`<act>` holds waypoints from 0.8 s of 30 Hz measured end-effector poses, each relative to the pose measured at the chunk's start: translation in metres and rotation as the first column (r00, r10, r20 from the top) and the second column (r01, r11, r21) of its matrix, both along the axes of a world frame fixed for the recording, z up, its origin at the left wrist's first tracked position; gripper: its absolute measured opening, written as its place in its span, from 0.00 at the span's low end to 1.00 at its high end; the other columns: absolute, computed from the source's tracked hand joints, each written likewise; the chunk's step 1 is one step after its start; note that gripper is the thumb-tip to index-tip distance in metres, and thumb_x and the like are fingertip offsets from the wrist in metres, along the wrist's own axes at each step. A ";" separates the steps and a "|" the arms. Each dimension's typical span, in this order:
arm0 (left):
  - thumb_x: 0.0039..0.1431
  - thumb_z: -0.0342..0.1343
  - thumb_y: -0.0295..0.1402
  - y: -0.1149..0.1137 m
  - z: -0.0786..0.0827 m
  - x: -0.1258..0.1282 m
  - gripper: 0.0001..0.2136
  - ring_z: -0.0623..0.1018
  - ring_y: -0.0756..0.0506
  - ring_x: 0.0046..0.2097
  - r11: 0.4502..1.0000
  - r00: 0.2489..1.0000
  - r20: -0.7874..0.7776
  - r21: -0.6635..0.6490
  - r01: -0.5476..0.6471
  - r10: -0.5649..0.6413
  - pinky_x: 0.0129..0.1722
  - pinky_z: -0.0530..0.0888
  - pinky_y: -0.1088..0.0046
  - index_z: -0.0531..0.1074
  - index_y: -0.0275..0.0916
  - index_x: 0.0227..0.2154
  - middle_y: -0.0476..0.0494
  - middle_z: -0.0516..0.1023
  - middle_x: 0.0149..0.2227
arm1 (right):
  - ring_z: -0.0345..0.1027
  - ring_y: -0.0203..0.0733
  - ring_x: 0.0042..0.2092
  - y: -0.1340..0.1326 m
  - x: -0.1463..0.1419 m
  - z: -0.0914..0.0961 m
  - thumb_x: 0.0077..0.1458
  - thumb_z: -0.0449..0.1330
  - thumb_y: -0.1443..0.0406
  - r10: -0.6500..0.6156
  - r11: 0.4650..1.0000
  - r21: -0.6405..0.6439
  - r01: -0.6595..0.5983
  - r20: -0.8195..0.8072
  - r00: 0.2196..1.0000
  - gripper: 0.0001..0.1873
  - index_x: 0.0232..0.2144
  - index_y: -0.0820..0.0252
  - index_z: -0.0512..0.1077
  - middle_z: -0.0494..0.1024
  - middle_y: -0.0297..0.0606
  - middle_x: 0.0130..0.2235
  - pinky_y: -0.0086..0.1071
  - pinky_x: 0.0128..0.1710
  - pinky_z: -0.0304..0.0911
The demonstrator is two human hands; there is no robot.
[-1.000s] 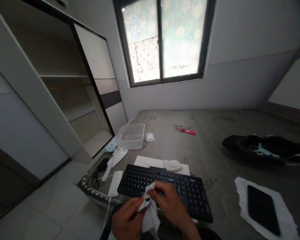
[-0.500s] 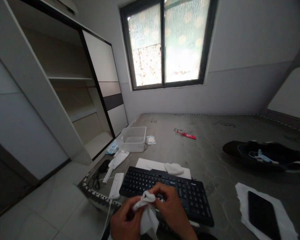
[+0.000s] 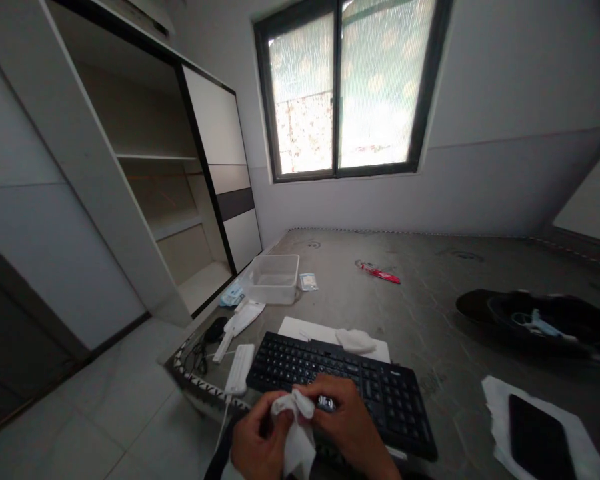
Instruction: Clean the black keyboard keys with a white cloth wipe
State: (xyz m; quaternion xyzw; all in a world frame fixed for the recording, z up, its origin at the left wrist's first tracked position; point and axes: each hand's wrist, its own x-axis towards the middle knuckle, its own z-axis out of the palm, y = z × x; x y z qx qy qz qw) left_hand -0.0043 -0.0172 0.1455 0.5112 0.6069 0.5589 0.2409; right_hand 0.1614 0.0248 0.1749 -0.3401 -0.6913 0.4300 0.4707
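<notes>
A bunched white tissue is held in front of the near edge of the black keyboard. My left hand grips its left side, with thumb and fingers pinched on the cloth-like folds. From the right, my right hand pinches the upper fold of the same tissue. Something small and shiny shows by the right fingers; I cannot tell what it is. Behind the keyboard, a crumpled white piece rests on a flat white sheet.
Left of the keyboard are a white power strip, a black mouse and a clear plastic box. A red slim object lies farther back. On the right are a black cap and a phone on white paper.
The view has swung slightly left, so the surroundings sit farther right. Both hands still pinch the tissue, and its folds at the fingertips have shifted a little.
</notes>
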 end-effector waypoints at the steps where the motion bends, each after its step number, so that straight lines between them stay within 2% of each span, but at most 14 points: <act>1: 0.52 0.58 0.48 0.001 -0.002 0.001 0.16 0.79 0.47 0.29 1.000 1.000 0.012 -0.011 0.020 -0.019 0.28 0.74 0.78 0.80 0.40 0.30 0.48 0.82 0.27 | 0.72 0.38 0.31 0.002 0.000 -0.001 0.54 0.67 0.55 -0.011 1.000 0.022 0.011 -0.024 1.000 0.10 0.30 0.54 0.83 0.80 0.34 0.27 0.28 0.34 0.63; 4: 0.51 0.59 0.49 0.004 -0.008 0.006 0.17 0.78 0.46 0.28 0.996 0.996 0.051 -0.042 0.078 -0.075 0.28 0.73 0.78 0.80 0.40 0.29 0.49 0.79 0.24 | 0.68 0.35 0.27 0.006 0.001 -0.005 0.55 0.66 0.54 -0.055 0.996 0.070 0.061 -0.081 0.995 0.18 0.20 0.57 0.79 0.77 0.34 0.23 0.27 0.31 0.59; 6: 0.50 0.60 0.51 0.005 -0.011 0.009 0.18 0.77 0.47 0.28 0.995 0.993 0.087 -0.058 0.081 -0.076 0.28 0.73 0.77 0.80 0.40 0.29 0.49 0.79 0.23 | 0.67 0.35 0.27 0.009 0.002 -0.008 0.55 0.66 0.53 -0.072 0.995 0.063 0.078 -0.092 0.993 0.19 0.19 0.59 0.78 0.77 0.34 0.23 0.27 0.30 0.58; 9: 0.47 0.63 0.53 0.007 -0.014 0.013 0.20 0.76 0.48 0.26 0.995 0.991 0.126 -0.081 0.052 -0.042 0.26 0.72 0.78 0.80 0.40 0.30 0.49 0.80 0.24 | 0.66 0.35 0.28 0.010 0.003 -0.010 0.55 0.66 0.53 -0.096 0.995 0.012 0.097 -0.055 0.994 0.18 0.21 0.60 0.77 0.76 0.33 0.24 0.27 0.30 0.57; 13: 0.46 0.64 0.55 0.010 -0.013 0.016 0.22 0.77 0.48 0.27 0.995 0.995 0.094 -0.098 0.032 -0.022 0.26 0.73 0.78 0.80 0.40 0.31 0.49 0.80 0.24 | 0.68 0.36 0.30 0.012 0.003 -0.005 0.56 0.65 0.56 -0.126 0.991 -0.050 0.125 -0.004 0.992 0.16 0.23 0.61 0.76 0.77 0.33 0.26 0.27 0.32 0.58; 16: 0.44 0.65 0.53 0.011 -0.010 0.018 0.22 0.79 0.46 0.30 0.995 0.996 0.083 -0.091 0.033 -0.025 0.28 0.74 0.78 0.80 0.40 0.33 0.49 0.82 0.27 | 0.71 0.38 0.33 0.013 0.005 -0.002 0.58 0.63 0.61 -0.089 0.993 -0.087 0.086 -0.039 0.995 0.10 0.27 0.60 0.78 0.80 0.33 0.29 0.27 0.35 0.60; 19: 0.41 0.68 0.49 0.012 -0.006 0.020 0.21 0.79 0.48 0.28 0.996 0.998 0.056 -0.088 0.011 -0.006 0.26 0.74 0.79 0.79 0.40 0.34 0.50 0.83 0.29 | 0.74 0.40 0.37 0.015 0.007 -0.001 0.58 0.63 0.66 -0.042 0.994 -0.106 0.034 -0.070 0.997 0.06 0.31 0.57 0.80 0.82 0.33 0.33 0.27 0.39 0.62; 24: 0.42 0.67 0.51 0.014 -0.004 0.020 0.21 0.79 0.47 0.28 0.998 0.998 0.063 -0.065 -0.020 0.024 0.23 0.73 0.78 0.78 0.40 0.35 0.49 0.84 0.30 | 0.75 0.40 0.42 0.013 0.010 0.002 0.60 0.60 0.67 0.009 0.994 -0.105 -0.014 -0.050 0.999 0.09 0.37 0.54 0.81 0.83 0.33 0.38 0.29 0.45 0.63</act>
